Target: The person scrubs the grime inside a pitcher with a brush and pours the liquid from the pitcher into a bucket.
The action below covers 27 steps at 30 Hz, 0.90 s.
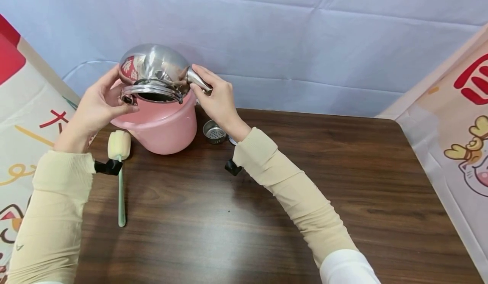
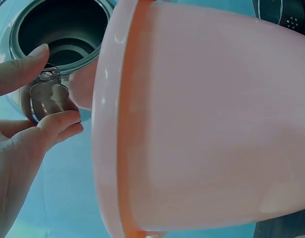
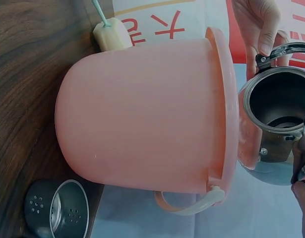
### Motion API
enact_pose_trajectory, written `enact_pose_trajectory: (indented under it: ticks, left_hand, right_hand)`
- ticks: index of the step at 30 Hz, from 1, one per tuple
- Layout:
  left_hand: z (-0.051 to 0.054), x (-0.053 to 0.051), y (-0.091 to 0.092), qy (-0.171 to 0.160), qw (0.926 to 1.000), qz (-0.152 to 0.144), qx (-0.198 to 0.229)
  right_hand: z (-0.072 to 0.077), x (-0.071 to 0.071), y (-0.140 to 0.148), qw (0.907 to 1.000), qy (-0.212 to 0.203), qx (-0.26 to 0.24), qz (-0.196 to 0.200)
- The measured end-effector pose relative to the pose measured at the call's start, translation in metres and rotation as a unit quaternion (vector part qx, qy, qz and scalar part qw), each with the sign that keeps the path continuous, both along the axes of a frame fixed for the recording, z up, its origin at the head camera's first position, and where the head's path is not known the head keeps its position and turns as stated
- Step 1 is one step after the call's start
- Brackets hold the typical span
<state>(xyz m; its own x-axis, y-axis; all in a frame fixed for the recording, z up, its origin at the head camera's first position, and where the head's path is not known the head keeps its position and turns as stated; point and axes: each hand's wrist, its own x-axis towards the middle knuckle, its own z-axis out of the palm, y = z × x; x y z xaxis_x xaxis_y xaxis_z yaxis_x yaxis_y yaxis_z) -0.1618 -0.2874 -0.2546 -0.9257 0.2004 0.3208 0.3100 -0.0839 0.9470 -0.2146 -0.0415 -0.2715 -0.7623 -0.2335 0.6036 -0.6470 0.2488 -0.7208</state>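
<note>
A shiny steel kettle (image 1: pixel 152 61) is held tilted over the pink bucket (image 1: pixel 164 135), its lidless round mouth turned towards me. My left hand (image 1: pixel 97 106) grips its left side, thumb by the mouth's rim and fingers round a shiny metal part there. On the other side, my right hand (image 1: pixel 217 95) grips a short tapered metal part; whether it is a spout or a handle I cannot tell. In the right wrist view, the kettle's dark inside (image 3: pixel 278 99) shows above the bucket's rim, with a curved handle beside the mouth.
A sponge brush (image 1: pixel 119 145) with a green handle lies left of the bucket on the dark wooden table (image 1: pixel 190 216). Right of the bucket stands a small perforated metal strainer (image 1: pixel 214 132). Pale blue cloth (image 1: pixel 286 63) hangs behind, with printed panels at both sides.
</note>
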Motion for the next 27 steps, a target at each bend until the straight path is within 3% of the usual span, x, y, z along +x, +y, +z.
enact_pose_trajectory:
  ticks: [11,27]
  left_hand:
    - [-0.0029,0.0016,0.0025,0.026,0.9994,-0.012,0.019]
    - [-0.0065,0.0073,0.0058,0.076,0.9968,0.020,0.014]
  right_hand:
    - [-0.0026,0.0005,0.0010,0.9988,0.013,-0.036,0.032]
    - [-0.0036,0.0007,-0.0027,0.9917,0.098,-0.064,0.054]
